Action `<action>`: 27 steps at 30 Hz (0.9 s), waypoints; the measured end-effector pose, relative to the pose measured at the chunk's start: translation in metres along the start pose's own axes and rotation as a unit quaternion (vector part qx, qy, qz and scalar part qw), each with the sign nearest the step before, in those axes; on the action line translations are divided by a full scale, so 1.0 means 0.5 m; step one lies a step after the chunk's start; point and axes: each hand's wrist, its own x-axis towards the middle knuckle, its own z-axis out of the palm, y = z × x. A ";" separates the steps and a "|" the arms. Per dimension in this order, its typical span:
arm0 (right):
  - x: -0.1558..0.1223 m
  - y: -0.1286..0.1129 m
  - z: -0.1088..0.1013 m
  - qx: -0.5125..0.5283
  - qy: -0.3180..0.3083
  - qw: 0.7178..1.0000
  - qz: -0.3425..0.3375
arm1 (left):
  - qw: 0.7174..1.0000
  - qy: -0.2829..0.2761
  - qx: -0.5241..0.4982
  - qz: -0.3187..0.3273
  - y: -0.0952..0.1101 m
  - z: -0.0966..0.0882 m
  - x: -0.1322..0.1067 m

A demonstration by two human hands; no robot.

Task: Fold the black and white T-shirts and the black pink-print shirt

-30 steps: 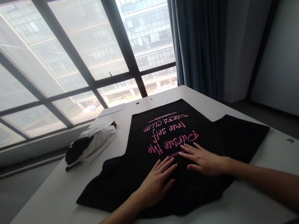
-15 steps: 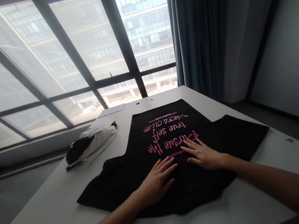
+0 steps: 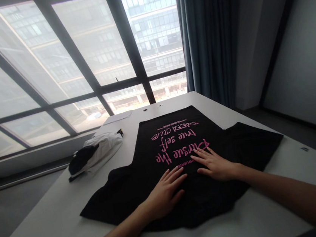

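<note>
A black T-shirt (image 3: pixel 153 180) lies spread out on the white table (image 3: pixel 53 229), its collar end toward me and its hem toward the window. Pink lettering (image 3: pixel 179 152) on its chest appears upside down from here. My left hand (image 3: pixel 165 193) rests palm down on the cloth just below the print, fingers stretched out. To its right, my right hand (image 3: pixel 216 164) lies flat with fingers spread, its fingertips touching the edge of the lettering. Neither hand grips anything.
A bunched white and black cloth item (image 3: pixel 99 152) sits at the table's left edge. Behind it lies a flat pale sheet (image 3: pixel 118 117). Tall windows (image 3: pixel 92 42) stand beyond the table, with a blue-grey curtain (image 3: pixel 209 44) at the right.
</note>
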 end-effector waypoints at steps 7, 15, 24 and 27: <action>0.000 0.002 0.003 0.008 0.004 1.000 -0.001 | 1.000 0.000 -0.004 -0.003 0.000 -0.001 0.001; 0.022 0.026 0.006 0.000 0.113 0.990 0.090 | 1.000 0.006 -0.003 -0.004 0.001 -0.003 0.000; 0.025 0.045 0.024 -0.040 0.078 0.988 0.124 | 1.000 0.010 0.003 0.002 0.000 -0.002 0.000; 0.024 0.044 0.023 -0.040 0.074 0.989 0.123 | 1.000 0.003 0.005 -0.001 0.001 -0.003 0.001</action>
